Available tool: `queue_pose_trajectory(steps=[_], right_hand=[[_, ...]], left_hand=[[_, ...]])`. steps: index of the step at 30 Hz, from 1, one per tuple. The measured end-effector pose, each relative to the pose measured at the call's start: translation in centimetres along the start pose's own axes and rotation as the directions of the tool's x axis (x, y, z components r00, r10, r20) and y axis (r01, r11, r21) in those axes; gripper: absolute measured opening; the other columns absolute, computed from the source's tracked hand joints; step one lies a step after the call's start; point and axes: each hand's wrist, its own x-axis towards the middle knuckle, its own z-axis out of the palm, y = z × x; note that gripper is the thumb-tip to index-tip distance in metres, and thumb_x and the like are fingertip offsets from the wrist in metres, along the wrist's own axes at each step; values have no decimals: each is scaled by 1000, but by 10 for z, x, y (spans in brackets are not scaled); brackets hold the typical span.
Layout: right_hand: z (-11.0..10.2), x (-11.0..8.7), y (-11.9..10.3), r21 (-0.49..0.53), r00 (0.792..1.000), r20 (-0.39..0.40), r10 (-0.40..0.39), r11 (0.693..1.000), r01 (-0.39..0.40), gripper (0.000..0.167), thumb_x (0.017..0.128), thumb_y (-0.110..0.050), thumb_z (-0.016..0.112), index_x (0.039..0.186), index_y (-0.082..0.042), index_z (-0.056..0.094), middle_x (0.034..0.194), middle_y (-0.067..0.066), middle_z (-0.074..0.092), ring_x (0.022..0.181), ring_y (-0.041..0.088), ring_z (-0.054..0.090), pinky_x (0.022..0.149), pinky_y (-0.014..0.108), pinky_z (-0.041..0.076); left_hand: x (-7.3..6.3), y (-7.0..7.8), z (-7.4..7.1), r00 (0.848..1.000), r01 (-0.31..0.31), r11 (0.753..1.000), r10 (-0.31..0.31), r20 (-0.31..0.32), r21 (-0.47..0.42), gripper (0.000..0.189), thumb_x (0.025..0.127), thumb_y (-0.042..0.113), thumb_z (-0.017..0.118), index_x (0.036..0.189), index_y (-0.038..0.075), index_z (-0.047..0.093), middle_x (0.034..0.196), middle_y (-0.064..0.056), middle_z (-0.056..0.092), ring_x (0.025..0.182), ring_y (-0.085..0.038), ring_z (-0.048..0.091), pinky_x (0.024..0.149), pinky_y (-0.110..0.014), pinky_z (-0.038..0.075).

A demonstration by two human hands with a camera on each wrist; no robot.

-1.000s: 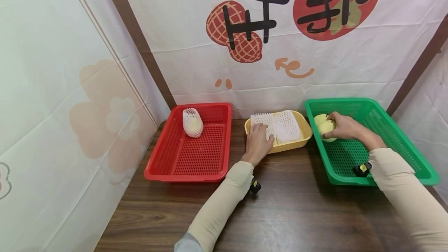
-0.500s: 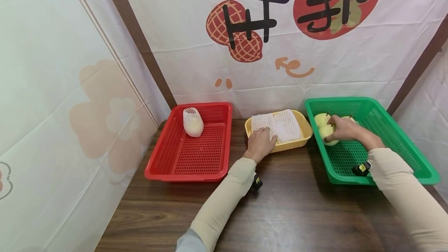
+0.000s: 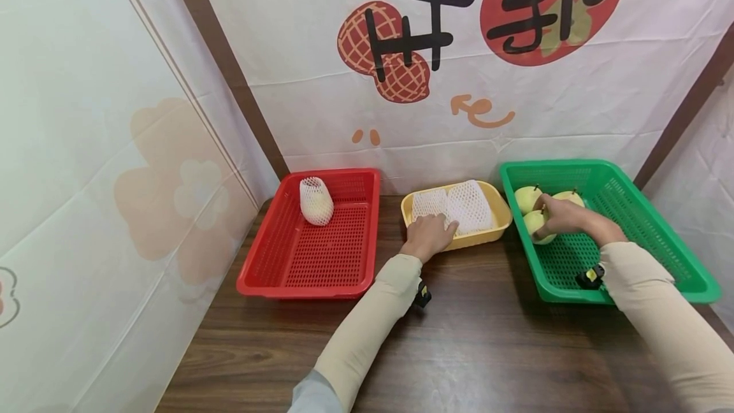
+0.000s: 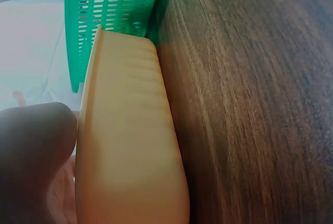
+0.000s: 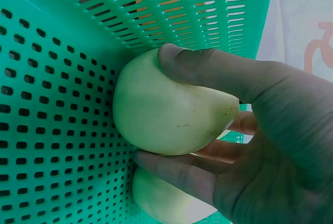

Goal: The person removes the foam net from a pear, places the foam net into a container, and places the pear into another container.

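Observation:
My right hand point(image 3: 566, 215) is inside the green basket point(image 3: 659, 234), thumb and fingers around a pale yellow-green pear point(image 3: 536, 227). In the right wrist view the thumb lies on one side of that pear point(image 5: 161, 109) and the fingers on the other. Two more pears, one at the back left point(image 3: 526, 197) and one behind the hand point(image 3: 571, 196), lie in the basket. My left hand point(image 3: 429, 236) rests at the front of the yellow tray point(image 3: 501, 212), over the left white foam net point(image 3: 429, 202), thumb held apart. Its fingertips are hidden. A second foam net point(image 3: 470, 206) lies beside the first.
At the left stands a red basket point(image 3: 329, 253), holding a pear in a foam net point(image 3: 316, 202). All three containers stand on a dark wooden table point(image 3: 459, 336). Behind them hangs a printed white cloth point(image 3: 309, 113), with another cloth wall at the left.
My right hand has drawn the gripped pear slightly toward me, so the pears behind show more. The left hand has slid a little forward-right and lower along the tray's front.

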Motion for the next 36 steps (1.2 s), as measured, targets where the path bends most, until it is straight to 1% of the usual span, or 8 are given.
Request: queue_pose_trajectory(steps=[7,13,18,22,26,30,33,36], right_hand=[[1,0,0,16,1000,15,-6,1000,6,69,88,-29,86,129,6,43,126,40,55,96,36,62,75,45,50],[-1,-2,0,34,1000,26,-1,999,0,70,89,-28,86,130,6,42,128,40,54,92,33,61,74,44,51],[0,-2,1,78,999,47,12,997,-15,71,91,-28,85,132,7,39,130,42,51,85,28,61,70,42,55],[0,-3,1,84,999,45,13,996,-17,71,91,-29,85,132,8,40,130,42,50,85,27,61,71,42,55],[-1,-4,-2,87,999,40,8,996,-12,70,91,-28,84,132,9,41,128,40,52,85,27,59,70,41,53],[-2,-6,-3,55,1000,22,-7,998,6,68,93,-29,82,132,11,44,127,38,54,92,32,61,74,43,52],[-3,-7,-3,29,1000,2,-19,999,19,68,94,-30,81,132,13,46,129,39,55,105,42,63,81,50,55],[-5,-8,-4,17,1000,-11,-22,1000,22,69,95,-31,80,134,15,47,131,40,55,114,50,61,88,58,55]], left_hand=[[1,1,-1,999,12,1000,-12,42,3,57,112,56,35,137,22,73,136,-2,74,121,-29,70,94,-46,58],[2,-1,-2,999,1,1000,-1,37,-7,56,112,55,36,133,20,74,134,-2,75,120,-30,69,96,-46,58],[6,-2,0,1000,-3,1000,3,31,11,54,112,53,40,123,17,78,124,-5,78,113,-31,72,89,-44,60],[8,-3,1,1000,-7,1000,7,27,1,50,111,50,44,112,14,79,115,-7,79,108,-31,72,83,-44,61],[3,-3,-2,1000,-27,999,27,-16,-32,46,111,46,49,97,12,76,103,-8,78,100,-31,72,80,-42,60],[-2,-3,-6,998,-47,998,45,-51,-49,43,109,43,54,87,11,72,93,-8,74,91,-30,70,72,-40,58],[-5,-2,-8,997,-47,998,44,-68,-51,41,109,42,56,89,10,72,96,-9,74,93,-31,70,70,-40,59],[-6,-1,-10,996,-44,998,40,-79,-47,40,108,41,56,93,9,73,101,-11,74,97,-33,70,74,-43,60]])
